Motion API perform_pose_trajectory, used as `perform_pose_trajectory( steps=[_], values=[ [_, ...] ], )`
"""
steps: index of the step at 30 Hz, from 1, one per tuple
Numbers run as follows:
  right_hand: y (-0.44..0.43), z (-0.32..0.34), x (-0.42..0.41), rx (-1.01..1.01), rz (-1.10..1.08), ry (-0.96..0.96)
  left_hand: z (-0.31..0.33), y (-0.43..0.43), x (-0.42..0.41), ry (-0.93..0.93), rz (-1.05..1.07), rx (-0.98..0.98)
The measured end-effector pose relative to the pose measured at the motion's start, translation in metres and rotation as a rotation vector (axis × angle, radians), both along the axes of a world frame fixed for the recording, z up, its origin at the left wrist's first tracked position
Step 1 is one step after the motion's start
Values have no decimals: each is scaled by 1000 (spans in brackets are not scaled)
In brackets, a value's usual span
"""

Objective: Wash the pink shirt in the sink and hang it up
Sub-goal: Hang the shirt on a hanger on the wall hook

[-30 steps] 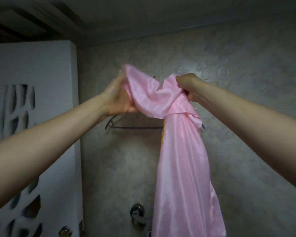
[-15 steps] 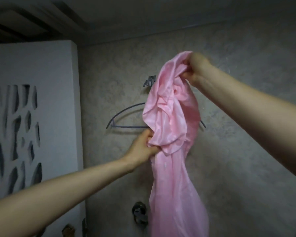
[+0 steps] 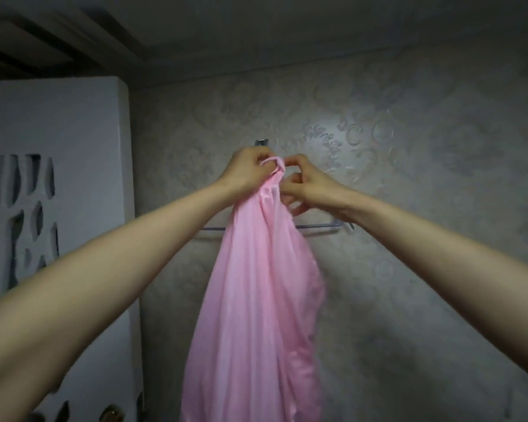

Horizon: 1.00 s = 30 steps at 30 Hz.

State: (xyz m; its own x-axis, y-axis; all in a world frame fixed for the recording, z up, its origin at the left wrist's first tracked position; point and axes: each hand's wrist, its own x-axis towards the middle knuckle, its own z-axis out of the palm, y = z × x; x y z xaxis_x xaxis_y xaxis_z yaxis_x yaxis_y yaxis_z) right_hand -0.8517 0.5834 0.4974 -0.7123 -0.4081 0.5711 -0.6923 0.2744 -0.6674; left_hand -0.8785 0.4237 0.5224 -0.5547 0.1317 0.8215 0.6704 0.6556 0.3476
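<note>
Shirt: the pink shirt (image 3: 256,300) is at the centre of the frame. Its top is gathered to a narrow neck, and the rest hangs in one long drape to the bottom edge.
Left grip: the left grip (image 3: 244,172) has its fingers curled on the shirt's top from the left, just below the hook (image 3: 261,142).
Right grip: the right grip (image 3: 310,187) pinches the same gathered top from the right, close beside the left one.
Hanger: the grey hanger (image 3: 320,226) is behind the shirt, with only stretches of its lower bar showing on either side.
Panel: a white cut-out panel (image 3: 52,178) stands at the left of the frame.
Change: half a second ago the right grip alone held the top high, right of centre. The left one gripped a bunched fold lower down by the hanger bar. It has since risen to meet the right at the top. The shirt has gone from a crumpled bundle to a smooth drape, and now covers the hanger's curved arm.
</note>
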Motion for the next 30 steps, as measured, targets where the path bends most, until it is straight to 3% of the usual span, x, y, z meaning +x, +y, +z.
perform_pose_trajectory(
  steps=[3, 5, 11, 13, 18, 22, 25, 28, 30],
  values=[
    [6, -3, -2, -371, 323, -356, 0, 6, 0, 62, 27, -86],
    [9, 0, 1, -375, 345, -368, 1, 5, 4, 131, 94, -177],
    [-4, -6, -17, -126, -280, 13, 1, -9, 11, 229, 174, -366],
    [10, 0, -24, -216, -351, 50, -9, -24, 10, 85, 118, -398],
    [13, 8, -32, -252, -262, 139, -62, -50, 19, -331, -128, -274],
    [41, 24, -40, -392, -334, 220, -111, -81, 25, -684, -145, -267],
    [64, 26, -38, -234, -298, 225, -122, -106, 27, -700, -112, -196],
    [72, 18, -30, -11, -76, 149, -101, -120, 13, -429, 97, -156],
    [79, 13, -29, 265, -107, 137, -84, -124, 7, -319, 88, 79]
  ],
)
